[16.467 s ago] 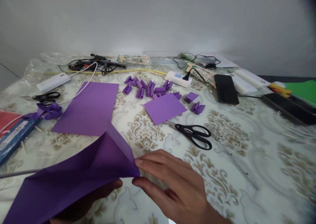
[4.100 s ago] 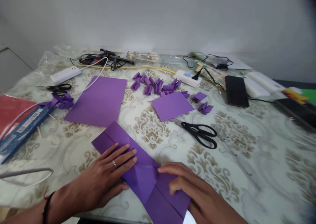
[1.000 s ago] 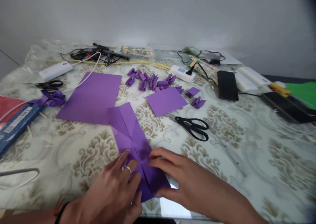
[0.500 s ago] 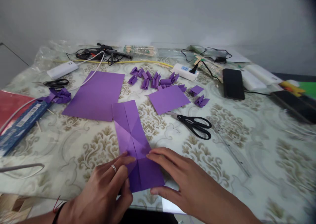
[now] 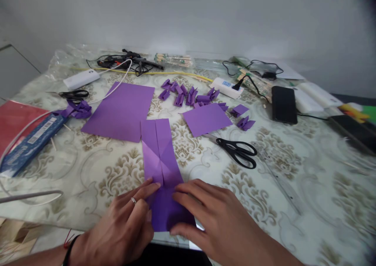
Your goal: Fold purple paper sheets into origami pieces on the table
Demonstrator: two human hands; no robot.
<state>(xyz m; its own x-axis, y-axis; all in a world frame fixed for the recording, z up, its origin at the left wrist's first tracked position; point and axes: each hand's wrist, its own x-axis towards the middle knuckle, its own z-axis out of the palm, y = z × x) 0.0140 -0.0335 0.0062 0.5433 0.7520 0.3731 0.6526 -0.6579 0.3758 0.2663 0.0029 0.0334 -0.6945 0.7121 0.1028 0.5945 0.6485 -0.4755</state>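
A strip of purple paper [image 5: 160,154] with its two long sides folded to the middle lies before me, its near end close to the table edge. Diagonal creases cross its middle. My left hand [image 5: 129,215], with a ring on one finger, has curled fingers pressing on the strip's left side. On the right side, the fingertips of my right hand [image 5: 202,211] rest on the paper while the thumb touches its near edge. Two flat purple sheets, a large one [image 5: 122,111] and a smaller one [image 5: 207,119], lie beyond.
Black-handled scissors [image 5: 239,150] and a clear ruler [image 5: 279,180] lie on the right. Several folded purple pieces [image 5: 190,96] are grouped near a white power strip [image 5: 226,87]. A black phone [image 5: 284,105] is farther right. On the left are a blue box [image 5: 33,144] and a white cable [image 5: 117,85].
My right hand has shifted slightly left over the paper, its thumb moving along the near edge. The paper's near part now looks flatter, its centre seam less visible. The whole view has shifted slightly.
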